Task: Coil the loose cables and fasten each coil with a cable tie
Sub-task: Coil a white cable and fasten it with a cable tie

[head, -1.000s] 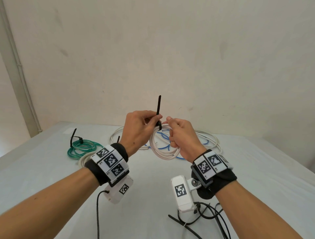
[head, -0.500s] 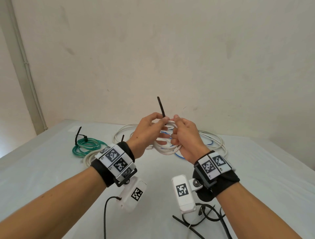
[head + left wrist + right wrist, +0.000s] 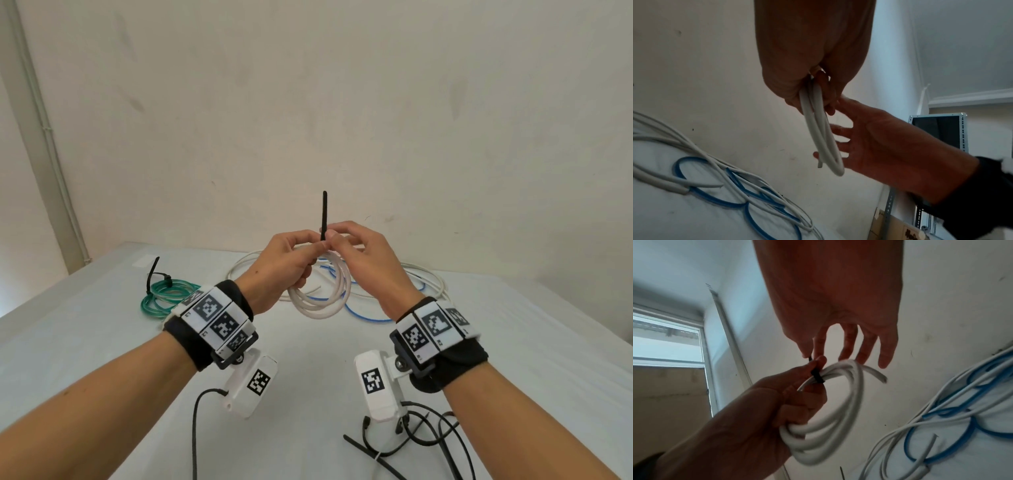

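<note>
My left hand (image 3: pixel 306 248) grips a white cable coil (image 3: pixel 325 305) held up above the table. A black cable tie (image 3: pixel 324 216) is looped round the coil's top, its tail standing straight up. My right hand (image 3: pixel 335 237) pinches that tail just above the loop, thumb against forefinger. In the right wrist view the cable tie (image 3: pixel 817 377) binds the strands of the coil (image 3: pixel 838 426). There my left hand (image 3: pixel 809 386) clasps them, and my right hand (image 3: pixel 810 357) spreads its other fingers straight. In the left wrist view the coil (image 3: pixel 824 138) hangs from my left hand (image 3: pixel 818 91).
A green coil (image 3: pixel 164 298) with a black tie on it lies at the table's back left. Loose white cables (image 3: pixel 424 277) and a blue cable (image 3: pixel 370 317) sprawl behind my hands. Spare black cable ties (image 3: pixel 373 457) lie near the front right. A wall stands close behind the table (image 3: pixel 102 359).
My right hand has let go of the coil and now pinches the tie's tail. The tail has swung from a leftward lean to upright. Both hands have risen slightly.
</note>
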A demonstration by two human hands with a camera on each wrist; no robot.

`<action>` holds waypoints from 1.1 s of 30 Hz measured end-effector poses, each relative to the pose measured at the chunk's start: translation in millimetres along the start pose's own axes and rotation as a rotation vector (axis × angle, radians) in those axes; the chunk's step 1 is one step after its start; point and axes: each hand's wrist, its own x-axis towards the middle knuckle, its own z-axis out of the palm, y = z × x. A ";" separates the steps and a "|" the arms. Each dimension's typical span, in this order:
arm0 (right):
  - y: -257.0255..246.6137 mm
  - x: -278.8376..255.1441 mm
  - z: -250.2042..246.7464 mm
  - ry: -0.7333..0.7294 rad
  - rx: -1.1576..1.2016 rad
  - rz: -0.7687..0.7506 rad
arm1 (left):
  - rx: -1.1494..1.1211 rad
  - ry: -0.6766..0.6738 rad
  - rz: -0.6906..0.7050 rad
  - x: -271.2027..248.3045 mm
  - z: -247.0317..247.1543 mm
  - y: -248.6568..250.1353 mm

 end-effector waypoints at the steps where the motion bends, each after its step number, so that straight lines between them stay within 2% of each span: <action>1: 0.2 2.3 -1.3 0.008 0.022 -0.019 | 0.017 -0.012 -0.003 -0.6 -0.5 -0.5; 5: -2.1 2.4 -5.5 -0.019 0.128 -0.063 | 0.001 -0.095 -0.026 -2.8 -1.4 0.3; 10: -1.1 0.1 -1.4 -0.010 0.084 -0.147 | -0.044 -0.157 -0.051 0.3 -5.2 6.9; 15: -5.6 -4.7 -1.1 0.007 0.067 -0.167 | -0.039 -0.185 -0.089 2.7 -8.0 6.9; 18: 0.2 -2.6 -0.3 -0.027 0.064 -0.073 | -0.010 -0.104 -0.127 0.3 -16.3 2.5; 21: 5.7 -1.4 5.3 -0.140 -0.004 0.024 | -0.158 0.017 -0.158 -2.5 -33.4 0.9; 24: 6.4 -6.3 18.7 -0.297 -0.046 0.090 | -0.237 0.066 -0.193 -3.9 -49.2 4.7; 28: 6.7 -3.6 36.1 -0.219 0.010 0.143 | -0.218 0.131 -0.162 -11.5 -53.0 7.4; 30: 4.8 -1.5 40.8 -0.175 0.103 0.193 | -0.117 0.154 -0.157 -14.5 -56.3 5.5; 33: 2.2 -0.8 44.4 -0.103 0.132 0.200 | 0.327 0.167 -0.179 -20.2 -68.2 0.3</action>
